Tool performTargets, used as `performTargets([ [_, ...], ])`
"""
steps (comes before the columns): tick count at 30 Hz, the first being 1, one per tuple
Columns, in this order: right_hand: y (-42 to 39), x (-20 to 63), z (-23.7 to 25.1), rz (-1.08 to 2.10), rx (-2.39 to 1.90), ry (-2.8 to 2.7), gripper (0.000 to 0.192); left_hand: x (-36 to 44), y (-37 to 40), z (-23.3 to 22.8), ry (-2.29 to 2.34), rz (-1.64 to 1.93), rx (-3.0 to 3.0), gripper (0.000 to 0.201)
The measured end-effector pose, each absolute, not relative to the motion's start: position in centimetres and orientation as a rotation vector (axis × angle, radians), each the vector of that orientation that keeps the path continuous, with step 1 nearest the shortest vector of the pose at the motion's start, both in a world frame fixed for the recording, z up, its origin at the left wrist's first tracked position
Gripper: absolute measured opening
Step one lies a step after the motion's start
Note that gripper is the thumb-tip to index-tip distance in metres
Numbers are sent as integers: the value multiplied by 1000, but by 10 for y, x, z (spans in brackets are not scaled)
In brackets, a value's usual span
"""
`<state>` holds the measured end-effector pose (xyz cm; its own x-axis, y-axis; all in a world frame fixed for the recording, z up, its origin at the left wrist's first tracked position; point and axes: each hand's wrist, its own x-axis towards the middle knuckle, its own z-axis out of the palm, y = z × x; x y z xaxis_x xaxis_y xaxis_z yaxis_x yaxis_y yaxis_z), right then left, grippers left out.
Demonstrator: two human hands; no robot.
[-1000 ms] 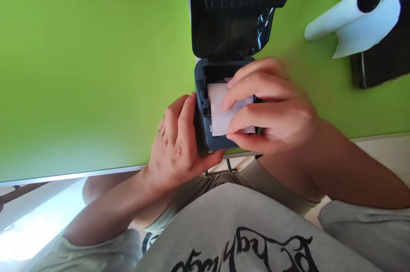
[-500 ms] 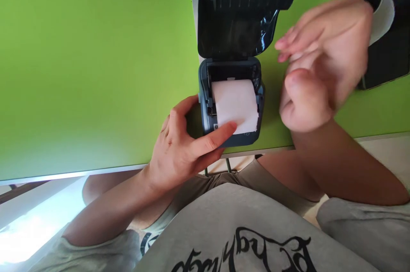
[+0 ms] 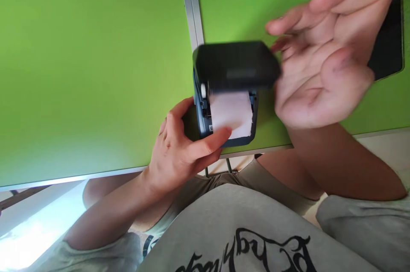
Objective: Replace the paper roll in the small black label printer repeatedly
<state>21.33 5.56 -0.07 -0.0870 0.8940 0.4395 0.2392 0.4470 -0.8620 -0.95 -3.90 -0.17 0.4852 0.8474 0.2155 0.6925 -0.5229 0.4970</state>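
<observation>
A small dark grey printer [image 3: 201, 122] sits at the near edge of the green table [image 3: 96, 71]. A white paper roll [image 3: 231, 112] lies in its bay, the loose end over the front. The black lid [image 3: 235, 65] is blurred and stands half lowered over the roll. My left hand [image 3: 179, 148] grips the printer's left side, its thumb pressing on the paper's front edge. My right hand [image 3: 323, 54] hovers open, palm towards me, just right of the lid, fingertips close to the lid's right edge.
A black flat object [image 3: 389, 50] lies at the table's far right, mostly hidden behind my right hand. A grey seam [image 3: 190, 7] runs across the table behind the printer. My lap and grey shirt fill the lower view.
The lid has swung down from fully upright to half shut over the roll. My right hand moved up and opened beside it. The view tilted, so the spare roll is hidden.
</observation>
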Motion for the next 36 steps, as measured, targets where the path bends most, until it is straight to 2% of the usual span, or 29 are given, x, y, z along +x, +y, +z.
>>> performTargets([
  [3,57,207,-4,611,-1038,-1387,29,-9,-40,-2,1299,647,2389,59],
  [5,58,208,-8,649,-1020,-1456,27,-9,-40,-2,1304,643,2388,60],
  [9,55,216,-11,867,-968,-1694,37,-10,-38,-3,1260,680,2375,64],
  [12,51,220,-4,978,-933,-1800,44,-10,-37,-3,1248,736,2392,74],
  [18,55,225,17,995,-890,-2125,20,-8,-37,-3,1333,644,2490,81],
  [21,56,227,19,1006,-907,-2157,17,-7,-37,-4,1341,652,2477,84],
  [29,52,221,3,904,-932,-2015,34,-8,-36,-4,1342,637,2473,85],
  [34,50,220,3,915,-963,-1989,36,-8,-36,-2,1326,644,2491,79],
  [36,51,221,3,907,-972,-1995,37,-8,-36,-2,1330,655,2484,83],
])
